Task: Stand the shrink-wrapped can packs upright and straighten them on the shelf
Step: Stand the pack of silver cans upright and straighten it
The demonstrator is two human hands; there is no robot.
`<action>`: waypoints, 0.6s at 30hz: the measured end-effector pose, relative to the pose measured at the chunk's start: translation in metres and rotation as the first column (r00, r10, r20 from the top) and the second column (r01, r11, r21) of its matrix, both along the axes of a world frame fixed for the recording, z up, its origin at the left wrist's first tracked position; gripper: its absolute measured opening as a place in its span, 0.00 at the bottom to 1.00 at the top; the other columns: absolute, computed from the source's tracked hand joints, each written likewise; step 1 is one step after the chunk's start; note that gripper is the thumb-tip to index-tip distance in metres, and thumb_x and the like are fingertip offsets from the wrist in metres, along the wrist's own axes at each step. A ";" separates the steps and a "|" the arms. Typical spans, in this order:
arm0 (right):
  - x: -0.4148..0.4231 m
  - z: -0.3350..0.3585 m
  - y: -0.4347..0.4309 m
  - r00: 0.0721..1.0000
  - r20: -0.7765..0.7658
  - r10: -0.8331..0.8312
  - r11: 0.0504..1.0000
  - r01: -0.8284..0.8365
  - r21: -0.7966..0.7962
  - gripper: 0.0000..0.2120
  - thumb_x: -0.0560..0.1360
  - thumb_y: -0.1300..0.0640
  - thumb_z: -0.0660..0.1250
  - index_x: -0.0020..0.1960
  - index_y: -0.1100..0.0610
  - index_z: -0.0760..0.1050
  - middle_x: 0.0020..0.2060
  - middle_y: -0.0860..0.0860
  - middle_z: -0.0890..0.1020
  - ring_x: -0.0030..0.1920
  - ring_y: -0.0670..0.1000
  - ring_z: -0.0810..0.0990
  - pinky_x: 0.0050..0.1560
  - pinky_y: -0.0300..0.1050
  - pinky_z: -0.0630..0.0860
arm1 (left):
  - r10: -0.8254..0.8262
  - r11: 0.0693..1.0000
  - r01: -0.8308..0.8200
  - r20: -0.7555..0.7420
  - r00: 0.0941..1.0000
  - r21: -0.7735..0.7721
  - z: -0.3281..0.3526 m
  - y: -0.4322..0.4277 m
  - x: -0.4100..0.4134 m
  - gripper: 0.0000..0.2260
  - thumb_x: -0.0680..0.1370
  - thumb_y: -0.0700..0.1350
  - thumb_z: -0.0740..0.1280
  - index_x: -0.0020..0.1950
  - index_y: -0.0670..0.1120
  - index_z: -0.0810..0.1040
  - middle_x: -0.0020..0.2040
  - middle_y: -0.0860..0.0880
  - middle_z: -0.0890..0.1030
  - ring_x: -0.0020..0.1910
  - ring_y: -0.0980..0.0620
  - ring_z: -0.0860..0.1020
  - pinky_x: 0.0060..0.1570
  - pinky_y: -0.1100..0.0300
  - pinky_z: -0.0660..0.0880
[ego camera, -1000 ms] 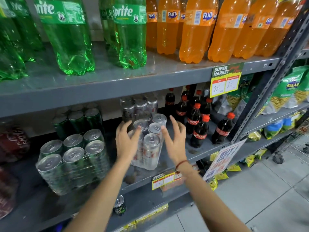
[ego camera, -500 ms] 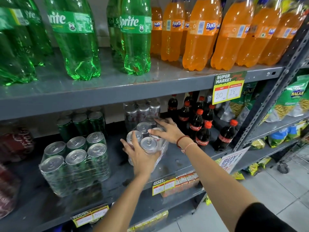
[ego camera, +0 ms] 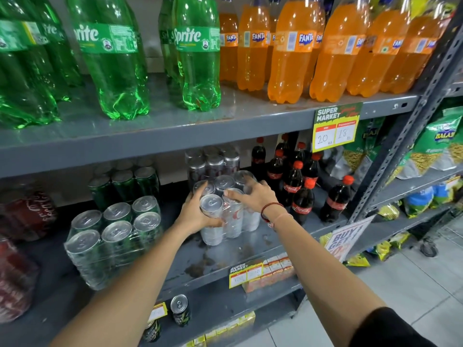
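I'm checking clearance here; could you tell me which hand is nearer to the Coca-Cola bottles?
Right. The right hand rests on top of the silver can pack, beside the Coca-Cola bottles. The left hand grips the pack's far side, away from them.

cola bottles (ego camera: 299,194) crowd the silver can pack (ego camera: 229,216) rightward; bare shelf (ego camera: 200,256) in front.

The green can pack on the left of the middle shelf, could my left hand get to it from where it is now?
Probably yes. The green can pack stands at the shelf's front with nothing before it, but your left hand must first release the silver can pack.
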State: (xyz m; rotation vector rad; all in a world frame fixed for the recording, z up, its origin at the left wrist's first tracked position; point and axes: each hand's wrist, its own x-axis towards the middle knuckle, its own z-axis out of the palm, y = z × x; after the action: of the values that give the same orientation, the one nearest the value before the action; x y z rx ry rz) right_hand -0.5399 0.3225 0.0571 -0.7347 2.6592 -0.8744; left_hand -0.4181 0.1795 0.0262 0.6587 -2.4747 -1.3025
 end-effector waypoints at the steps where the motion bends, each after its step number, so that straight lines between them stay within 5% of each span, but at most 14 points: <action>1: 0.001 0.000 0.003 1.000 0.008 0.006 1.000 -0.006 -0.002 0.41 0.63 0.28 0.66 0.71 0.44 0.63 0.60 0.58 0.71 0.59 0.60 0.74 0.61 0.53 0.75 | -0.002 1.000 0.002 -0.008 1.000 -0.008 -0.001 0.002 0.002 0.53 0.55 0.46 0.83 0.74 0.54 0.58 0.74 0.47 0.63 0.72 0.47 0.63 0.68 0.54 0.63; 18: 0.036 -0.002 0.045 1.000 -0.016 0.012 0.999 -0.011 0.033 0.41 0.68 0.30 0.63 0.75 0.43 0.54 0.64 0.58 0.67 0.63 0.62 0.72 0.61 0.53 0.73 | -0.027 0.999 0.027 -0.011 1.000 -0.018 -0.005 0.040 0.032 0.50 0.58 0.46 0.80 0.73 0.57 0.57 0.71 0.48 0.64 0.70 0.47 0.64 0.63 0.56 0.64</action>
State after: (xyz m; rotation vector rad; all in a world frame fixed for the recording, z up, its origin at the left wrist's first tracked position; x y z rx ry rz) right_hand -0.5042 0.3675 0.0547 -0.7520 2.6740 -0.8232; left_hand -0.3861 0.2190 0.0213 0.6137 -2.4914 -1.2882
